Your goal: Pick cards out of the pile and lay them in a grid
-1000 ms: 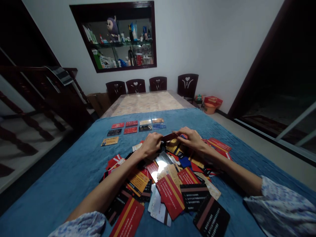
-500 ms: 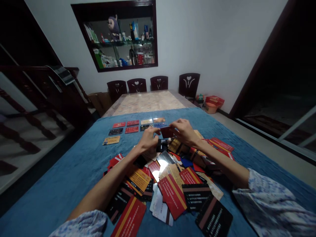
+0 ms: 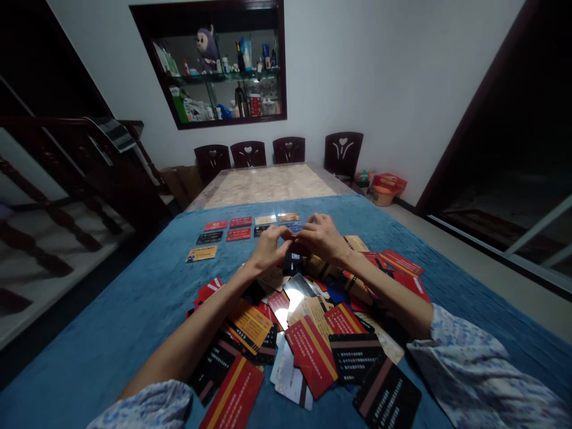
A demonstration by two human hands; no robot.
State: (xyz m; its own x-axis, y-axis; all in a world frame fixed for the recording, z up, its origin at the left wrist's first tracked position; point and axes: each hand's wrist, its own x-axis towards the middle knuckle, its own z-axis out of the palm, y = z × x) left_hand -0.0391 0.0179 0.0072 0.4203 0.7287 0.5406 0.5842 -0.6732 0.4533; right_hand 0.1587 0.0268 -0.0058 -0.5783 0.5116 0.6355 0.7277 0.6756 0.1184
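Note:
My left hand [image 3: 269,245] and my right hand [image 3: 322,237] meet above the far side of a loose heap of plastic cards. Their fingers are closed in a pinch on a dark red card, now almost wholly hidden behind them. Below lies a dark card [image 3: 292,262]. Nearer me the heap holds a red card with a yellow stripe [image 3: 311,356], a black card [image 3: 388,393] and an orange card [image 3: 251,325], overlapping at odd angles. Beyond my left hand, several cards lie in spaced rows, among them a red card [image 3: 238,235] and a yellow card [image 3: 201,254].
A blue cloth [image 3: 147,298] covers the near part of the table; its far end shows a bare patterned top [image 3: 268,183]. Dark chairs [image 3: 248,155] stand behind it. A banister [image 3: 40,238] is on the left, and an orange bucket [image 3: 383,195] on the floor at right.
My right hand has moved left, up against my left hand. The dark red card, plainly visible between them before, is now mostly hidden by the fingers.

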